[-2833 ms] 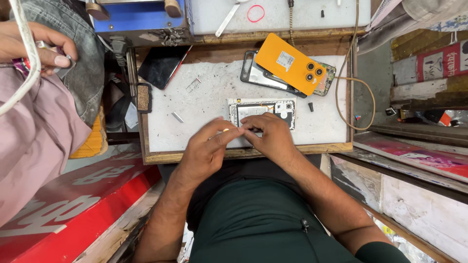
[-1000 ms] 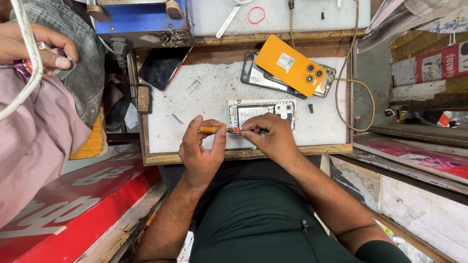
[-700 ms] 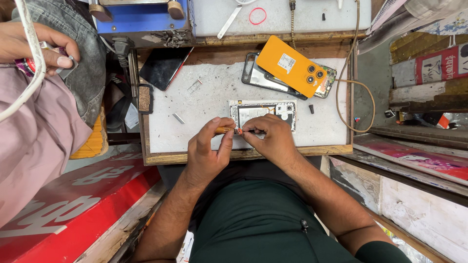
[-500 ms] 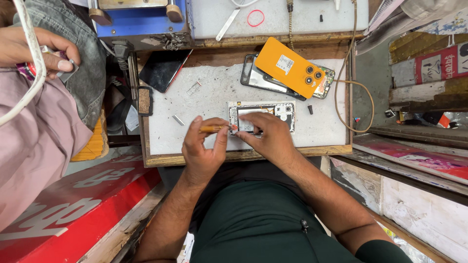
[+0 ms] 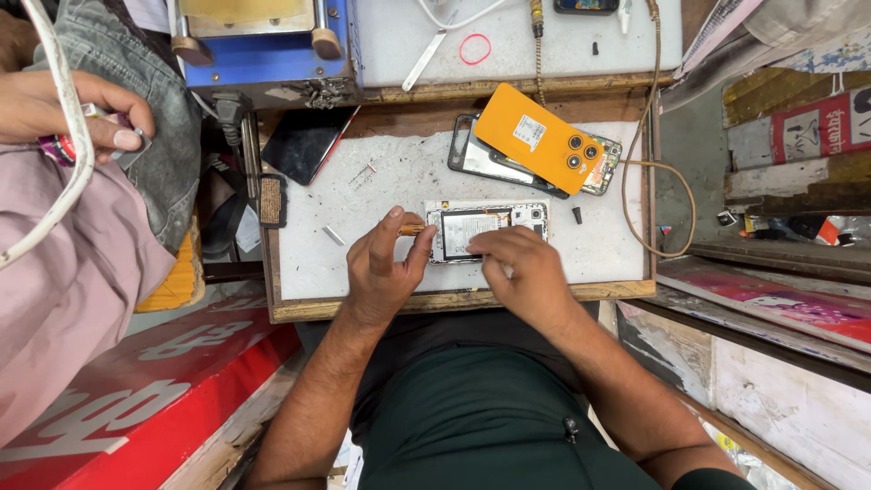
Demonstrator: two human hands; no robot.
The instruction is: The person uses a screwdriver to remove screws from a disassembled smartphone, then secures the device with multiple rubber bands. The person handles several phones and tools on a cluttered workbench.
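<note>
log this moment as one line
left hand: pinching small tool at phone edge | right hand: resting on phone | phone: opened, flat on white mat | orange back cover: set aside

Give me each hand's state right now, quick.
Left hand: closed on an orange-handled tool.
Right hand: fingers down on the opened phone; grip cannot be told.
</note>
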